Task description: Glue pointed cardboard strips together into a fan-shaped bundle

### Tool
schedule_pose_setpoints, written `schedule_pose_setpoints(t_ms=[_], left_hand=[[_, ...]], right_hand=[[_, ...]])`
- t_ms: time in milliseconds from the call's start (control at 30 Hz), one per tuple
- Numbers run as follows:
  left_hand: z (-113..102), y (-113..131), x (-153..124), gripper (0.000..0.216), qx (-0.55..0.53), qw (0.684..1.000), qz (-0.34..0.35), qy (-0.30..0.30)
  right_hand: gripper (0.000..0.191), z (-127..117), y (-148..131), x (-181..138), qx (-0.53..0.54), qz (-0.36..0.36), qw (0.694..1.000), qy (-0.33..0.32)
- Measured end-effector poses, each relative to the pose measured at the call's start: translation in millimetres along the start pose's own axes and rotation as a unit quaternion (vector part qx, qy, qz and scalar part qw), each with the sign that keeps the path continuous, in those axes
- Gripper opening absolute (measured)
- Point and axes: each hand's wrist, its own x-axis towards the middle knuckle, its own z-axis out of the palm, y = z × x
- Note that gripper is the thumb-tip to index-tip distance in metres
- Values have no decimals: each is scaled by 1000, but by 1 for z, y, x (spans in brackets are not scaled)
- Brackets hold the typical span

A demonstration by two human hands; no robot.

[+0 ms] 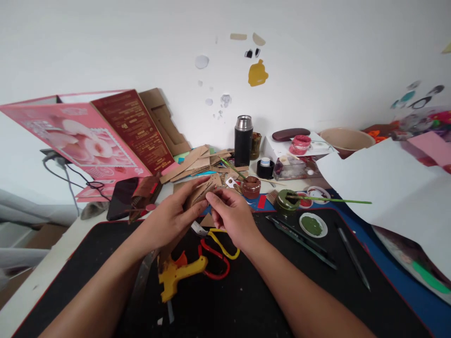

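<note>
Both my hands meet above the black mat [105, 263], holding a small folded piece of brown cardboard [203, 190]. My left hand [172, 216] cups it from below with the fingers curled around it. My right hand [232, 213] pinches its near edge between thumb and fingertips. Under my hands lie a yellow glue gun [176, 277] and scissors with red and yellow handles [218, 256].
Cardboard strips [197, 162] pile up behind my hands. A black flask [243, 140], a brown paint pot [251, 187], a green pot with a brush [287, 201], a green-filled lid [313, 225] and a craft knife [299, 237] sit right. Pink boxes [81, 136] lean left; white paper [387, 188] lies right.
</note>
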Motion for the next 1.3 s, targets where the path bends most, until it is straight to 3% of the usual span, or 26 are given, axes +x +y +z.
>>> schedule_pose_setpoints(t_ms=[500,1300], left_hand=[[0,8,-1,64,36,999,22,-28],[2,-1,-3,62,103,992,54,-47]], right_hand=[[42,-5,2,3,4,-15,1000,-19],[40,-7,7,5,27,-9,999,-16]])
